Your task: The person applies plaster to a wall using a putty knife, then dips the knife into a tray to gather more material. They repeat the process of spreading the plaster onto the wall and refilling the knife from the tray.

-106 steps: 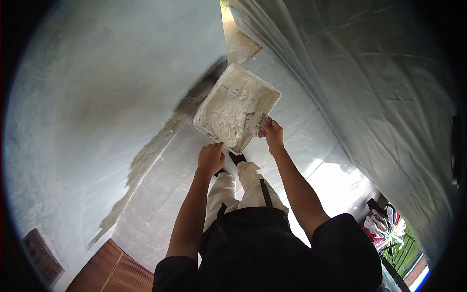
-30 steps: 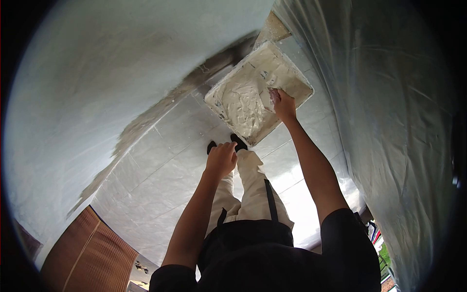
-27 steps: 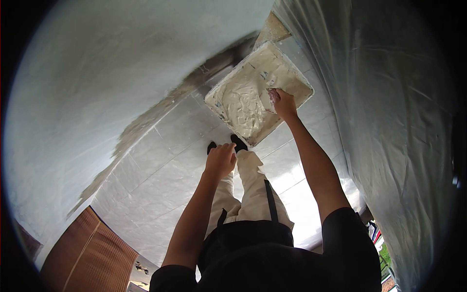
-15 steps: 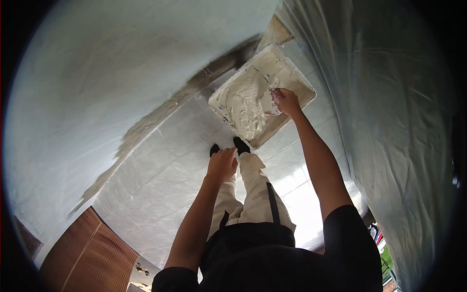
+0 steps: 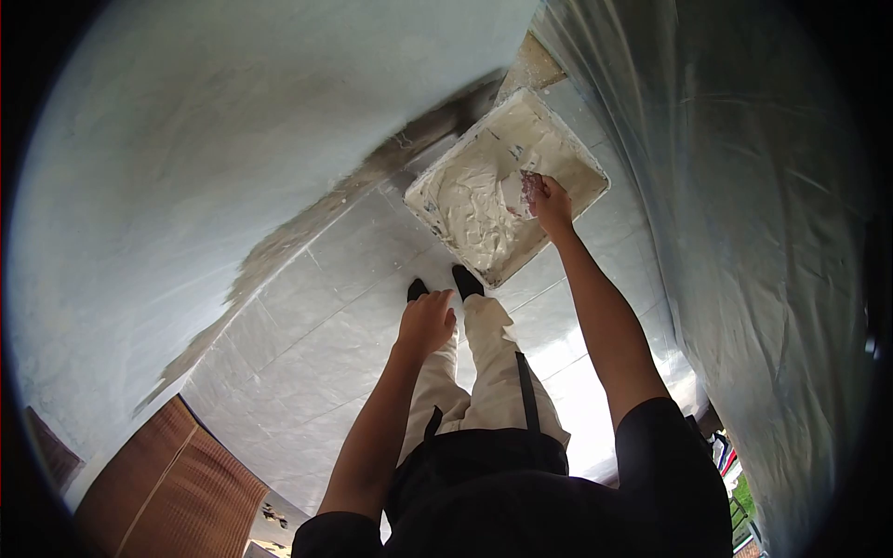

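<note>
A pale tiled floor (image 5: 316, 325) is being seen below the hands, its grey joints running as diagonal lines. To the left of the hands a white plastered wall (image 5: 186, 167) is rising, and a rough dark band of unfinished base (image 5: 307, 223) is showing where it meets the floor. To the right of the hands a clear plastic sheet (image 5: 744, 232) is hanging in long folds. Bright daylight is being reflected off the tiles (image 5: 581, 409) behind and right of the hands. A reddish-brown ribbed panel (image 5: 177, 484) is lying far behind the hands at lower left. A patch of bare sandy ground (image 5: 530, 67) is showing beyond the hands.
</note>
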The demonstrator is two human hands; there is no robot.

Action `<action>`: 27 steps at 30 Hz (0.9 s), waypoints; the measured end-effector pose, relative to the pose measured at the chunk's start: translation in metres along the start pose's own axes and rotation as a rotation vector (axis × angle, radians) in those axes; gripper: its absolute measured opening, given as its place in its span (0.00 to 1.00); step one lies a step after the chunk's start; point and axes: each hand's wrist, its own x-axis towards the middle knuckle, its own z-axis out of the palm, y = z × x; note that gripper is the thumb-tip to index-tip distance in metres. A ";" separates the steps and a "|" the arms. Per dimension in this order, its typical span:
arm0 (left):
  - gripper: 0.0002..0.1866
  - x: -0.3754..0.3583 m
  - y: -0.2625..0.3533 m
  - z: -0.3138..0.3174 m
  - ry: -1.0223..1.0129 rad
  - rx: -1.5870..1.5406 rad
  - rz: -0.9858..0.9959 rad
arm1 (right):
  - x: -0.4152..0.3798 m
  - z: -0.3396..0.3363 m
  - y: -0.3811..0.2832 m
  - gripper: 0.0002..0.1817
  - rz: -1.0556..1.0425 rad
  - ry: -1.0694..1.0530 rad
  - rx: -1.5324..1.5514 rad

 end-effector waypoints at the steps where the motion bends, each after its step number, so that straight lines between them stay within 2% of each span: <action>1: 0.20 0.000 -0.001 0.000 0.001 0.001 0.001 | 0.001 -0.001 0.006 0.14 -0.001 0.001 0.001; 3: 0.19 -0.001 -0.002 0.000 -0.001 -0.001 -0.018 | -0.010 -0.006 -0.010 0.11 0.133 0.013 0.151; 7: 0.19 -0.003 -0.003 -0.002 0.014 -0.006 -0.015 | -0.023 -0.008 -0.030 0.08 0.100 0.089 0.286; 12: 0.19 -0.005 -0.005 -0.002 -0.008 0.005 -0.020 | -0.026 -0.014 -0.025 0.10 0.101 0.166 0.442; 15: 0.19 -0.006 -0.002 -0.005 0.000 -0.010 -0.026 | -0.030 -0.024 -0.032 0.14 0.165 0.140 0.479; 22: 0.19 0.000 0.002 -0.018 0.024 -0.004 0.015 | -0.044 -0.039 -0.056 0.13 0.222 0.162 0.578; 25: 0.18 0.006 0.008 -0.029 0.072 0.047 0.053 | -0.045 -0.044 -0.061 0.12 0.272 0.135 0.564; 27: 0.18 0.011 0.014 -0.040 0.085 0.041 0.059 | -0.047 -0.045 -0.069 0.08 0.261 0.107 0.490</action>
